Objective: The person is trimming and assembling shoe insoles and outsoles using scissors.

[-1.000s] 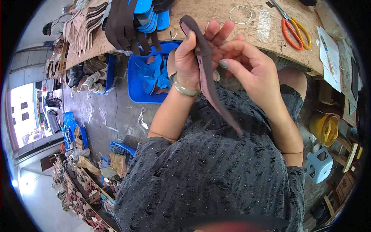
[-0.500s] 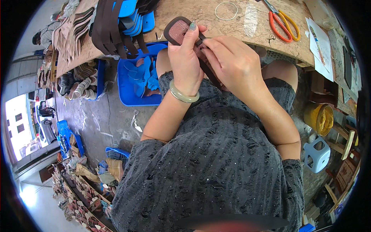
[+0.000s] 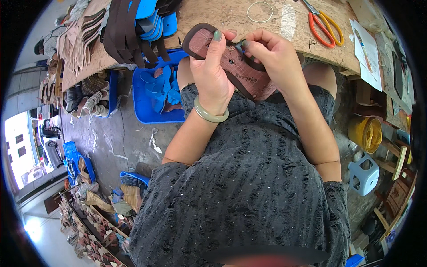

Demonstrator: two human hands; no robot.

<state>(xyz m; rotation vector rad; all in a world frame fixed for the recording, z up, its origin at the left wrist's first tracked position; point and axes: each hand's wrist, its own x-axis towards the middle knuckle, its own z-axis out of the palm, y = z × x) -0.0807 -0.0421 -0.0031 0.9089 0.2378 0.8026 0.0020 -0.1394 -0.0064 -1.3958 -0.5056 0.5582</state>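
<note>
A pinkish-brown, sole-shaped insole [image 3: 254, 81] with a dark brown strip [image 3: 187, 43] along its edge is held above my lap, at the near edge of the table. My left hand [image 3: 212, 82] grips it toward its rounded far-left end, thumb lying on top and fingers mostly hidden beneath. On the edge facing the table, my right hand [image 3: 281, 60] pinches the dark strip between thumb and fingertips. Printing and small dark holes mark the insole's surface. Part of its right side is covered by my right hand.
Dark strips [image 3: 116, 40] and blue sole-shaped pieces [image 3: 170, 24] are piled at the table's left. Orange-and-yellow-handled scissors [image 3: 328, 33], a rubber band [image 3: 249, 13] and paper [image 3: 372, 73] lie rightward. A blue bin [image 3: 144, 113] of blue pieces stands below the table edge.
My right hand has shifted up toward the table and turned, so its thumb and fingertips now show. The insole has tilted, with more of its printed face in view.
</note>
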